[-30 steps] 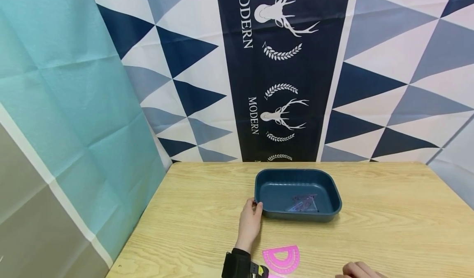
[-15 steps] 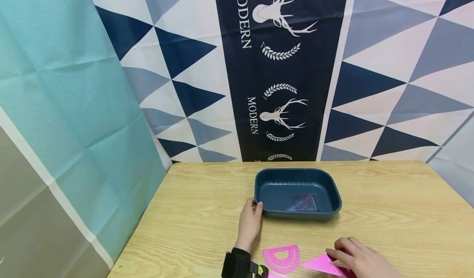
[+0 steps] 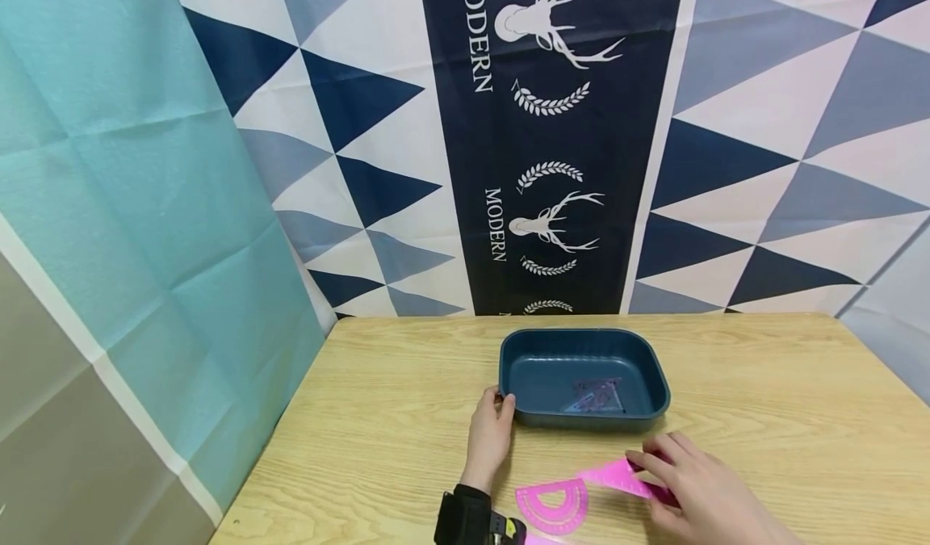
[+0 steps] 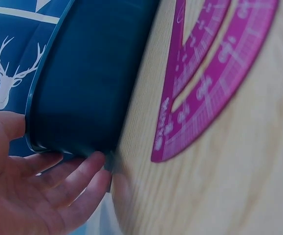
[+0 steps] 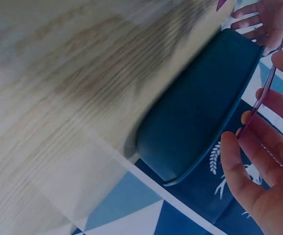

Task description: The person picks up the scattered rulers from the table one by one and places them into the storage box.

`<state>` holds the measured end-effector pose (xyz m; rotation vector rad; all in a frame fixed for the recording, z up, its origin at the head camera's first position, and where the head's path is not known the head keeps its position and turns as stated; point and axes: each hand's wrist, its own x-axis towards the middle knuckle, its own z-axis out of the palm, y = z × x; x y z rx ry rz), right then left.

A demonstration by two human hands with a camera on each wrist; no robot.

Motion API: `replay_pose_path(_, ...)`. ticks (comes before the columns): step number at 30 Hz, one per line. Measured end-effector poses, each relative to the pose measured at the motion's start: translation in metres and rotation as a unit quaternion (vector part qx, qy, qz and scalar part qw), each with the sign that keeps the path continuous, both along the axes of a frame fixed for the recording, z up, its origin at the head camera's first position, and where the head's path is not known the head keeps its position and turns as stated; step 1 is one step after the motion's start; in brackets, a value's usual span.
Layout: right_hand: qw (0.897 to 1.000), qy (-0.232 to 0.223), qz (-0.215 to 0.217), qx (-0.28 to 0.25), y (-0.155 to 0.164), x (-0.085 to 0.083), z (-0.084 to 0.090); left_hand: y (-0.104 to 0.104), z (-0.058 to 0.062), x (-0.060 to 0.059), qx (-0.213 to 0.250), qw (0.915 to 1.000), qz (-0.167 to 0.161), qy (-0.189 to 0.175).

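A dark blue rectangular tray stands at the middle of the table. My left hand grips its near left corner; in the left wrist view the thumb is at the rim and the fingers lie against the end wall. My right hand pinches a pink set square in front of the tray; in the right wrist view the set square shows edge-on between thumb and fingers. On the table lies a pink protractor, just left of the set square's tip. Clear purplish drawing pieces lie inside the tray.
Another pink piece is partly visible at the bottom edge, beside the black wrist strap. Behind the wooden table hangs a patterned cloth; a turquoise cloth hangs along the left side.
My right hand has come in from the bottom edge with the pink set square and moved up and slightly left toward the tray. The left hand and tray stay in place.
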<state>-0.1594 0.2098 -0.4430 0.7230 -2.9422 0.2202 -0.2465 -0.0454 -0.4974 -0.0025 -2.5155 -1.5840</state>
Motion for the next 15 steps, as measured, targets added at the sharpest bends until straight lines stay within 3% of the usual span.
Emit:
replay_pose_path(10,0.989,0.142,0.023,-0.041,0.002,-0.024,-0.004,0.0,0.0,-0.001,0.001,1.0,-0.002,0.003)
replay_pose_path(15,0.99,0.134,0.014,-0.048,0.003,-0.035,0.001,0.0,-0.001,-0.001,0.006,1.0,-0.002,-0.006)
